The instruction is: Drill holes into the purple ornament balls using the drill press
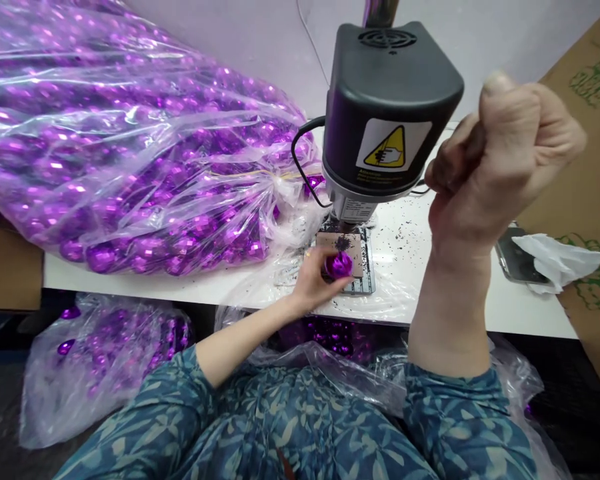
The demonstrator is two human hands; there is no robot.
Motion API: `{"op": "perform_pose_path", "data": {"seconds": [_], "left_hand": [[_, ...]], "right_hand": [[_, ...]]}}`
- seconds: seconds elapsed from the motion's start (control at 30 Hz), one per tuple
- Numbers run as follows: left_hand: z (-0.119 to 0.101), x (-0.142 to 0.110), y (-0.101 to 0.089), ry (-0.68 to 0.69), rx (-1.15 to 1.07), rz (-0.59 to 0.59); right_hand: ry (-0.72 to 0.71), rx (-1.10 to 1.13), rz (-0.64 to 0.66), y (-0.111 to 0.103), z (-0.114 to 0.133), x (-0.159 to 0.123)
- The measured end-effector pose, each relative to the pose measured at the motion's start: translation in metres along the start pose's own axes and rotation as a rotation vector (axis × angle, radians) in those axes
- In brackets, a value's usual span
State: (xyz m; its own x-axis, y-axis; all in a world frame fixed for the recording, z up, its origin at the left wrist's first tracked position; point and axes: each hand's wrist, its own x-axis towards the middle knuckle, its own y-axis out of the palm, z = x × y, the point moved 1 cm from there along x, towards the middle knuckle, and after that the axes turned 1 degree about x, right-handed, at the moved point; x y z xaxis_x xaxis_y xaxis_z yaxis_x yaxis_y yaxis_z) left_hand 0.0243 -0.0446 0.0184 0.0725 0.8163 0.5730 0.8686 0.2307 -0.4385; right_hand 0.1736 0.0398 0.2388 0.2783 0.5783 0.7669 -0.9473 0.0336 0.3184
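Observation:
My left hand (316,281) is closed around a shiny purple faceted ball (340,265), with thumb and fingers on its sides. The ball sits over a brown square board (357,248) on the metal base plate (367,285), just below the black-and-grey motor head (393,100) of what looks like a bench drill press. Dark shavings (345,241) lie on the board behind the ball. Raised at the right side of the motor head, my right hand (510,153) is curled into a fist. Whatever its fingers grip is hidden from view.
A big clear bag (145,153) of purple balls covers the left of the white table (395,267). Another bag (105,360) hangs lower left, and more balls (330,333) lie below the table edge. A phone (517,257), crumpled tissue (555,260) and cardboard box (575,173) are at right.

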Motion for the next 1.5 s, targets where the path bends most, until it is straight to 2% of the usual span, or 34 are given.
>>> {"op": "perform_pose_path", "data": {"seconds": [0.1,0.17,0.23,0.3,0.4,0.47,0.53,0.63,0.73,0.83,0.9,0.97,1.03,1.1,1.17,1.27,1.37,1.5], "left_hand": [[-0.029,-0.035,-0.004,0.284,0.076,0.257],[-0.036,-0.049,-0.007,0.411,0.109,0.407],[-0.028,-0.044,-0.014,0.434,0.091,0.404],[-0.006,-0.021,-0.029,0.342,0.069,0.275],[0.039,0.036,-0.059,0.042,0.255,0.108],[0.064,0.072,-0.077,-0.186,0.529,0.211],[0.078,0.098,-0.088,-0.307,0.73,0.321],[0.084,0.12,-0.09,-0.412,0.923,0.436],[0.081,0.129,-0.084,-0.454,0.998,0.495],[0.074,0.126,-0.085,-0.425,0.911,0.453],[0.065,0.118,-0.092,-0.376,0.716,0.335],[0.054,0.104,-0.098,-0.343,0.384,0.189],[0.045,0.088,-0.099,-0.366,-0.015,0.117],[0.039,0.073,-0.092,-0.44,-0.359,0.127],[0.036,0.062,-0.078,-0.506,-0.571,0.156],[0.039,0.05,-0.054,-0.49,-0.673,0.158],[0.044,0.044,-0.034,-0.404,-0.633,0.159],[0.049,0.041,-0.018,-0.369,-0.54,0.172]], "right_hand": [[-0.01,0.058,-0.028,0.001,-0.003,0.003],[-0.021,0.071,-0.047,0.002,-0.002,0.0],[-0.013,0.039,-0.035,0.003,0.0,-0.002],[0.005,-0.009,-0.021,0.003,0.002,-0.003],[-0.009,-0.026,-0.028,0.001,0.002,-0.004],[-0.033,-0.013,-0.031,-0.001,0.0,-0.005],[-0.045,-0.009,-0.019,-0.002,-0.002,-0.006],[-0.061,-0.007,0.005,-0.004,-0.002,-0.009],[-0.075,-0.008,0.001,-0.004,-0.002,-0.01],[-0.071,-0.023,-0.007,-0.005,-0.001,-0.012],[-0.063,-0.037,0.001,-0.006,0.0,-0.014],[-0.062,-0.042,0.008,-0.007,0.0,-0.016],[-0.074,-0.044,0.009,-0.007,0.0,-0.017],[-0.088,-0.042,-0.003,-0.006,-0.001,-0.017],[-0.094,-0.024,-0.028,-0.005,-0.002,-0.016],[-0.076,-0.006,-0.059,-0.003,-0.003,-0.015],[-0.064,-0.026,-0.061,-0.001,-0.002,-0.015],[-0.061,-0.057,-0.053,-0.001,-0.001,-0.016]]}}
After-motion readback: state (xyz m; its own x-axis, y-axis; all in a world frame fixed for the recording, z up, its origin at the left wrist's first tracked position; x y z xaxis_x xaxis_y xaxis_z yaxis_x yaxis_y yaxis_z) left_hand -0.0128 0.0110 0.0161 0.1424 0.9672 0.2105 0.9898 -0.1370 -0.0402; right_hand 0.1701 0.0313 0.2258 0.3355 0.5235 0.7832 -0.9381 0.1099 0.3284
